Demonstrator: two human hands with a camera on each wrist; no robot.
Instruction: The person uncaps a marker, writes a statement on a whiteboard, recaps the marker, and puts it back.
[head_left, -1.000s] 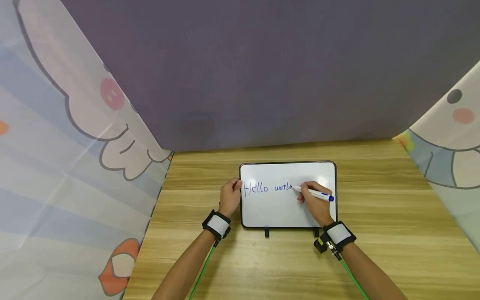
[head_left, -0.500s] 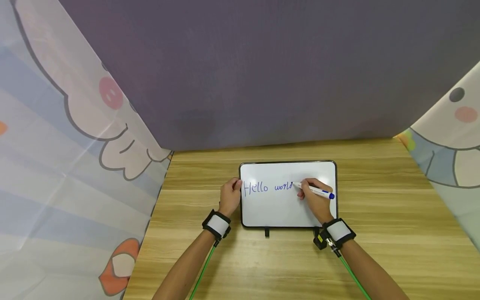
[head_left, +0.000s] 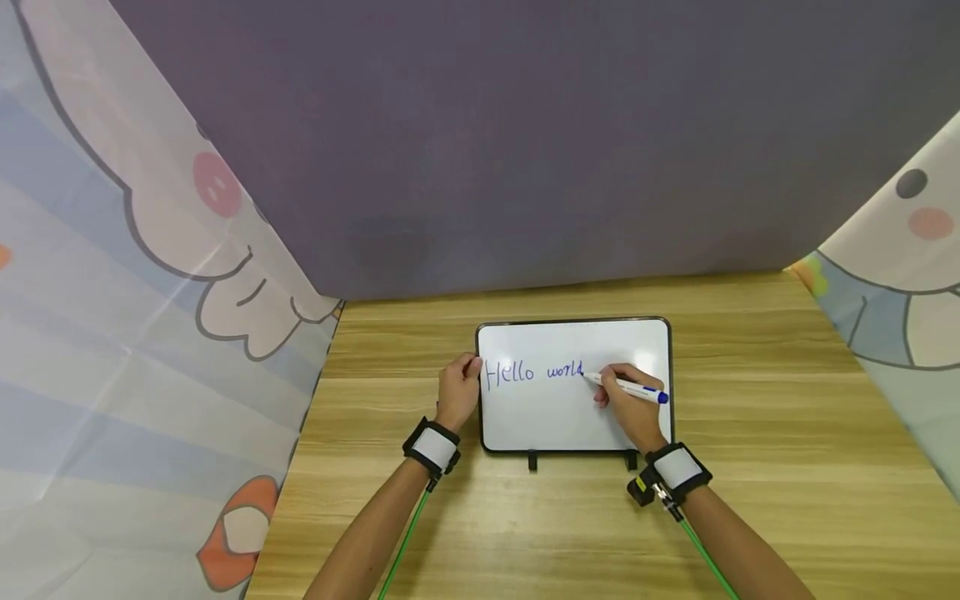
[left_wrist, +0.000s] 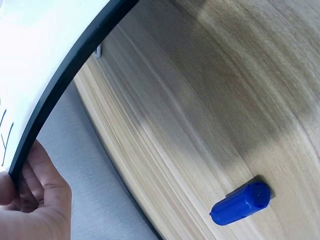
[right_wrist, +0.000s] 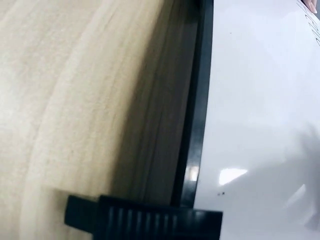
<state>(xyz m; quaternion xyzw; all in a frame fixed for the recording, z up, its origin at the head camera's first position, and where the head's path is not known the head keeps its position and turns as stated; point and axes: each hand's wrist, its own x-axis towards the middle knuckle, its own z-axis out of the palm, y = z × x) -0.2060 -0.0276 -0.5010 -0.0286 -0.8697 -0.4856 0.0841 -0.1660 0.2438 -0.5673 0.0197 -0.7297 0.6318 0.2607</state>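
Observation:
A small whiteboard [head_left: 570, 421] with a black frame is propped on black feet, and blue handwriting [head_left: 510, 372] on it reads "Hello world". My left hand [head_left: 458, 392] grips its left edge; the left wrist view shows the thumb on the white face and the fingers [left_wrist: 50, 187] behind the frame. My right hand [head_left: 633, 408] holds a white marker [head_left: 630, 387] with a blue end. The marker's tip is at the foot of the "d". In the right wrist view the marker is out of sight.
A blue marker cap [left_wrist: 240, 202] lies on the wooden table [head_left: 375, 350], left of the board. One black foot [right_wrist: 155, 220] juts out below the frame. A grey panel [head_left: 525, 150] stands behind, with cartoon-printed sheets [head_left: 120, 333] at the sides. Green cables [head_left: 405, 542] trail from both wrists.
The marker's tip has gone up and then back down, finishing the tall stroke of the "d". My left hand has kept its grip on the board's edge.

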